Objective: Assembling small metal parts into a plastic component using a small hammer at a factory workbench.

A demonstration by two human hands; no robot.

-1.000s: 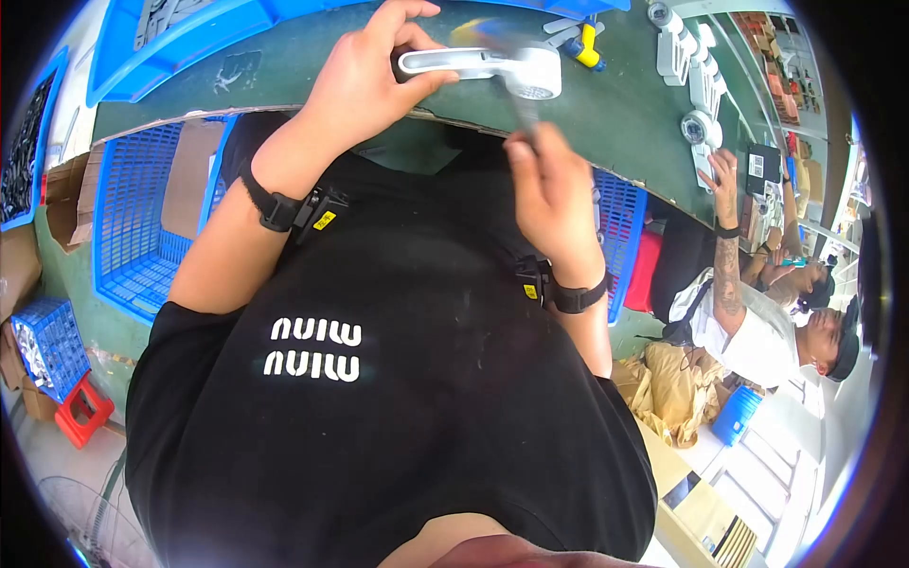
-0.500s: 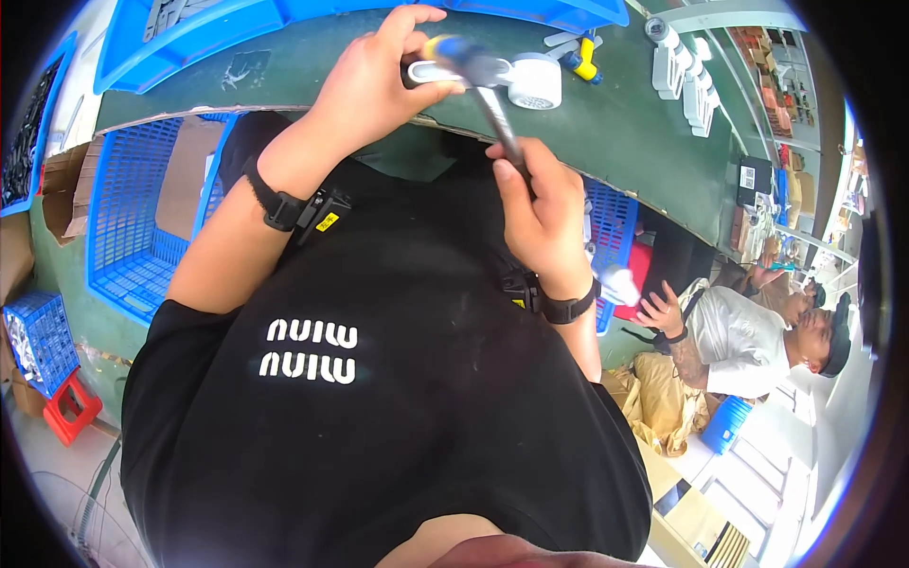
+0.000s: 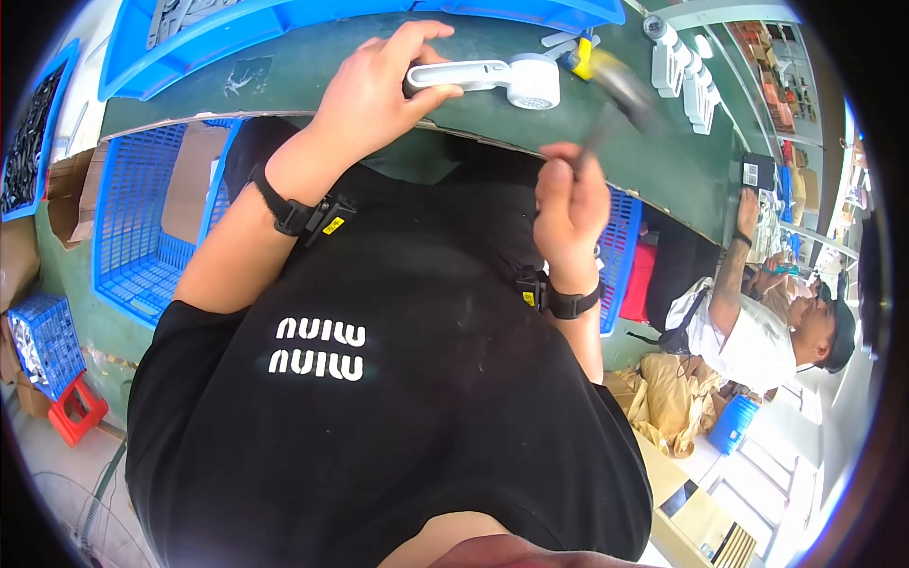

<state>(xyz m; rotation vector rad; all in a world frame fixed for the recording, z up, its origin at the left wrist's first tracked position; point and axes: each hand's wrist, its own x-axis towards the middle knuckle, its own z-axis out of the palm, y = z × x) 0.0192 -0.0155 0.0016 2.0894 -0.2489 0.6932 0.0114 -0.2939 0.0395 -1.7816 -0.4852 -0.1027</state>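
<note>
My left hand (image 3: 369,95) is closed around the handle end of a white shower head (image 3: 535,80), which lies level over the green table (image 3: 312,80) with its round spray face tilted down. My right hand (image 3: 573,208) grips the dark handle of a small hammer (image 3: 625,92), whose head is smeared by motion to the right of the shower head. Behind the hammer head is a yellow and dark tool (image 3: 580,59) on the table, partly covered by the blur.
Several white shower heads (image 3: 684,80) stand in a row on the right. A blue tray (image 3: 227,38) of grey parts sits at the far left edge. Blue crates (image 3: 142,218) are under the table. A co-worker (image 3: 757,331) in white works on the right.
The hammer has swung right, away from the shower head's handle, with my right hand. My left hand stays on the shower head. The co-worker's arm has reached up toward the table.
</note>
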